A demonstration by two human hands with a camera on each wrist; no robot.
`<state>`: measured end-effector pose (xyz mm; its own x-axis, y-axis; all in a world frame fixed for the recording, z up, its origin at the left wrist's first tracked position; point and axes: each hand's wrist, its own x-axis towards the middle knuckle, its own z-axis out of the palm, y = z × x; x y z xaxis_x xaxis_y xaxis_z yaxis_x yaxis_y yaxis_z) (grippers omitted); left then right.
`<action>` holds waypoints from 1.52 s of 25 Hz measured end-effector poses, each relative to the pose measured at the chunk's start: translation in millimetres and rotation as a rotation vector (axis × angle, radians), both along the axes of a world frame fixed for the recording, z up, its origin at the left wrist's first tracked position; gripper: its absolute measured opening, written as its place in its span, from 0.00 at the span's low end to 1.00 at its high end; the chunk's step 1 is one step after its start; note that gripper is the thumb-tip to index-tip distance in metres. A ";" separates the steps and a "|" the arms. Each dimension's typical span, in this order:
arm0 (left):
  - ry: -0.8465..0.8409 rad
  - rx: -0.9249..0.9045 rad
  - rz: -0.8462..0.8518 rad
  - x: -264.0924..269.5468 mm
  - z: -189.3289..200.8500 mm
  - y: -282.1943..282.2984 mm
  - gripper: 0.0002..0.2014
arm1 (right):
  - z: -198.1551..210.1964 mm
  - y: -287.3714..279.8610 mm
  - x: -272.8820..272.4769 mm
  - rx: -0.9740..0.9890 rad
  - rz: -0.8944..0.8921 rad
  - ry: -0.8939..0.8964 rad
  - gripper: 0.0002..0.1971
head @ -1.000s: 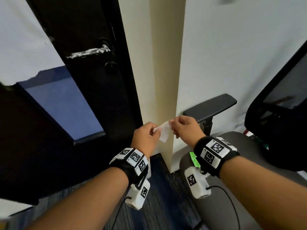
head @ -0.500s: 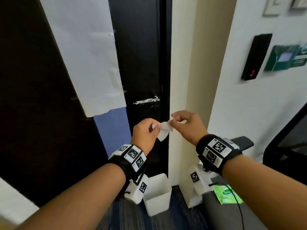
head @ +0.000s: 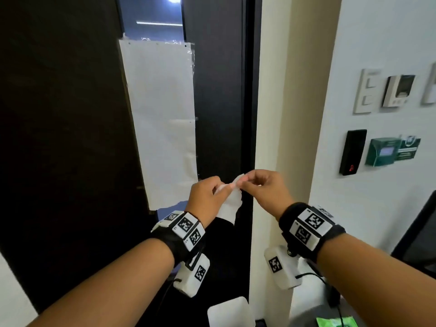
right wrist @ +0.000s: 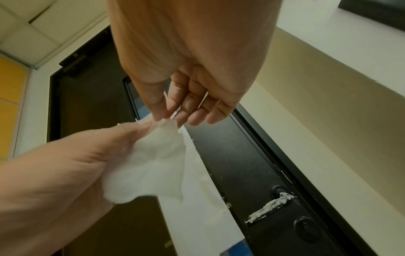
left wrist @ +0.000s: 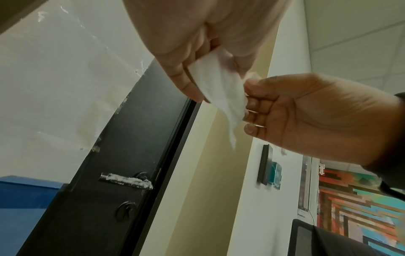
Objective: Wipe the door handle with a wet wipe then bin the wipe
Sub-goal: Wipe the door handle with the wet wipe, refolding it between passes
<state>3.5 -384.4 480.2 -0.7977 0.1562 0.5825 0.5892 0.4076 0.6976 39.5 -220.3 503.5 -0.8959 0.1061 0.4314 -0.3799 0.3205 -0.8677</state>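
Since a second before, the view had risen and the thin white wet wipe (head: 230,204) was pulled wider between both grips: left hand (head: 207,199) and right hand (head: 264,187) each pinched it. The white-smeared black lever door handle (left wrist: 126,181) sat below, unwiped; wiping likely followed.

1. Both forearms are bare, with no sleeves.
2. The left wrist carries a black band (head: 179,241) topped with white blocks bearing black square-pattern markers.
3. A white camera box (head: 192,276) with its own marker hangs under it, trailing a thin black cable.
4. The right wrist has a matching black band (head: 311,228), a marked white box (head: 282,267) and a black cable (head: 330,289).
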 end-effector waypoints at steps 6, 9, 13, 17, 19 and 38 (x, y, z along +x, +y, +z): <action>-0.014 -0.049 -0.019 -2.1 17.1 -1.8 0.24 | 11.6 -9.3 -9.0 -0.020 0.188 -0.102 0.21; -0.061 -0.064 -0.041 -12.6 15.8 -0.6 0.23 | 5.5 -10.0 -26.1 0.068 0.227 -0.120 0.16; -0.121 -0.068 -0.034 -40.2 2.5 -2.2 0.19 | -9.7 -5.4 -56.8 -0.028 0.189 -0.140 0.07; -0.205 -0.017 -0.039 -89.9 -9.9 5.9 0.14 | -23.7 11.4 -112.9 -0.058 0.196 -0.231 0.14; -0.228 -0.015 -0.052 -119.2 -12.3 15.7 0.09 | -26.0 21.3 -141.4 -0.072 0.195 -0.259 0.14; -0.370 0.003 -0.077 -269.3 -42.6 57.9 0.12 | -77.2 84.6 -290.3 -0.311 0.320 -0.368 0.10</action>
